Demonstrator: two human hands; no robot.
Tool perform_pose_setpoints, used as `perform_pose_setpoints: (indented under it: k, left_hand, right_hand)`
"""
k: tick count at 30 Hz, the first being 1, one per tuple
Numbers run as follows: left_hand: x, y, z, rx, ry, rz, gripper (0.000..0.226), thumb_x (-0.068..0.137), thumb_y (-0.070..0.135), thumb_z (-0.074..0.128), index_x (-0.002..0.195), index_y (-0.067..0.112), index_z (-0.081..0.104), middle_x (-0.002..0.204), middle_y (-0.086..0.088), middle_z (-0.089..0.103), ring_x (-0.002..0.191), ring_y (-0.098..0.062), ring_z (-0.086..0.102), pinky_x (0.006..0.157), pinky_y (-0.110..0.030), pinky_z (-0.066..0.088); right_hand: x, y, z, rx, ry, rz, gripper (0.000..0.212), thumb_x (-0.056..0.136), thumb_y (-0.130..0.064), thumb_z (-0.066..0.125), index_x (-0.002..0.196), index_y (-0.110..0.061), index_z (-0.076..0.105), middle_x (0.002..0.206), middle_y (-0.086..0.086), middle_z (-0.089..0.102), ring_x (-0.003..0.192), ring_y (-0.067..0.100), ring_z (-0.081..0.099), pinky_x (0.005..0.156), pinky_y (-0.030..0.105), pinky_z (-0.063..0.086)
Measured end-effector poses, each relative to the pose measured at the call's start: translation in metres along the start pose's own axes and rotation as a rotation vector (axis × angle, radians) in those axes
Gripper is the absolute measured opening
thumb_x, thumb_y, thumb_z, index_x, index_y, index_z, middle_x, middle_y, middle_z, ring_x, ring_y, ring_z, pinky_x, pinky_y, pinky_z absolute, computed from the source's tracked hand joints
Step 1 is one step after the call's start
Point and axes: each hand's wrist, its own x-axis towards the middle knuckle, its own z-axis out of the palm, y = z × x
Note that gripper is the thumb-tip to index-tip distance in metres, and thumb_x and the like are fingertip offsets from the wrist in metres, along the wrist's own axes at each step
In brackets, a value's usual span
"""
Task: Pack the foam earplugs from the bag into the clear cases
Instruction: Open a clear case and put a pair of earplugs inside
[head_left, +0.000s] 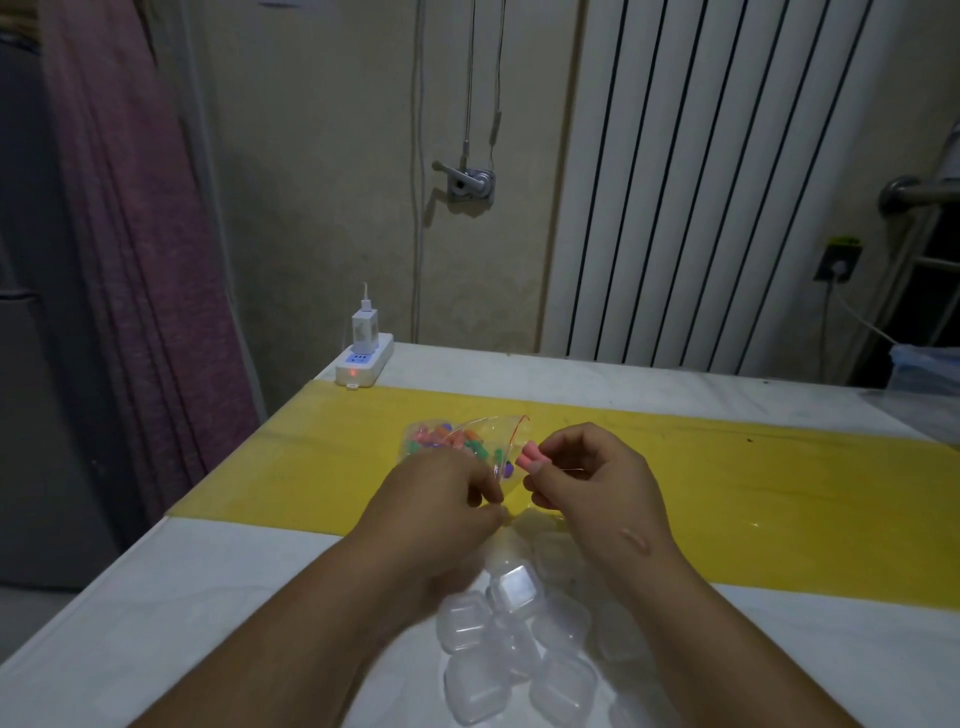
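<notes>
The right hand (587, 478) is pinching pink foam earplugs (535, 460) beside the bag (457, 441), whose edge the left hand (441, 499) is gripping. They are looking featherlight and squashy, wanting a gentle mid-body pinch. The clear cases (514, 639) are lying at six o'clock from both hands on the counter (208, 597).
</notes>
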Motion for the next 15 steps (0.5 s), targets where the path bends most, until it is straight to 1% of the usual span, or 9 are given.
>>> perform_pose_setpoints:
  k: [3,5,6,8,9,11,13,15]
  left_hand:
    - [-0.0012,-0.0007,0.0034,0.155,-0.09,0.023,0.033,0.08,0.055,0.061,0.099,0.032,0.075,0.094,0.01,0.067,0.091,-0.011,0.056,0.075,-0.028,0.047]
    - [-0.0013,-0.0019,0.0041,0.207,-0.136,0.051,0.035,0.081,0.056,0.06,0.097,0.031,0.076,0.092,0.008,0.067,0.092,-0.013,0.054,0.078,-0.028,0.046]
    - [-0.0013,-0.0021,0.0034,0.185,-0.149,0.059,0.031,0.081,0.053,0.063,0.096,0.03,0.076,0.093,0.008,0.067,0.094,-0.012,0.054,0.081,-0.028,0.046]
    - [-0.001,-0.002,0.0008,0.061,-0.157,0.053,0.018,0.081,0.042,0.071,0.093,0.03,0.074,0.099,0.011,0.065,0.095,-0.007,0.053,0.081,-0.026,0.044]
    - [-0.0008,-0.0018,-0.0003,-0.011,-0.145,0.042,0.013,0.079,0.038,0.074,0.091,0.031,0.071,0.099,0.014,0.063,0.093,-0.004,0.052,0.078,-0.022,0.043]
    - [-0.0001,-0.0013,-0.0012,-0.15,-0.098,0.019,0.016,0.078,0.028,0.078,0.086,0.031,0.064,0.092,0.016,0.062,0.083,-0.002,0.054,0.065,-0.015,0.042]
    - [0.0006,-0.0014,-0.0024,-0.335,-0.026,-0.004,0.02,0.08,0.017,0.077,0.086,0.028,0.061,0.086,0.012,0.063,0.072,-0.004,0.056,0.056,-0.016,0.046]
    - [0.0005,-0.0008,-0.0052,-0.525,0.027,-0.032,0.022,0.084,0.01,0.072,0.094,0.028,0.064,0.089,0.008,0.064,0.067,0.0,0.058,0.058,-0.016,0.05]
  right_hand:
    - [-0.0009,0.0017,0.001,-0.039,0.007,-0.007,0.013,0.078,-0.021,0.079,0.075,-0.024,0.067,0.073,0.003,0.071,0.076,0.026,0.069,0.071,0.052,0.058]
    - [-0.0009,0.0016,0.0005,-0.049,0.017,0.0,0.013,0.078,-0.02,0.079,0.075,-0.023,0.067,0.073,0.002,0.071,0.075,0.025,0.069,0.07,0.052,0.058]
    - [-0.0008,0.0011,-0.0002,-0.048,0.025,0.001,0.013,0.078,-0.019,0.079,0.074,-0.023,0.067,0.073,0.003,0.071,0.074,0.026,0.069,0.07,0.052,0.057]
    - [0.0001,-0.0001,-0.0021,-0.057,0.053,0.0,0.013,0.079,-0.021,0.078,0.074,-0.024,0.067,0.072,0.002,0.071,0.072,0.026,0.068,0.07,0.052,0.057]
    - [0.0005,-0.0009,-0.003,-0.071,0.07,0.001,0.013,0.079,-0.022,0.078,0.074,-0.024,0.066,0.073,0.0,0.071,0.072,0.025,0.068,0.071,0.051,0.057]
    - [0.0008,-0.002,-0.0041,-0.096,0.094,0.009,0.013,0.079,-0.025,0.078,0.074,-0.026,0.066,0.074,-0.003,0.071,0.072,0.021,0.068,0.072,0.048,0.057]
    - [0.0004,-0.0022,-0.0051,-0.098,0.102,0.014,0.013,0.08,-0.026,0.077,0.075,-0.026,0.066,0.073,-0.002,0.071,0.071,0.02,0.067,0.071,0.046,0.058]
    - [-0.001,-0.0032,-0.0058,-0.085,0.098,0.023,0.011,0.083,-0.025,0.075,0.078,-0.025,0.065,0.072,-0.001,0.071,0.067,0.017,0.068,0.067,0.043,0.059]
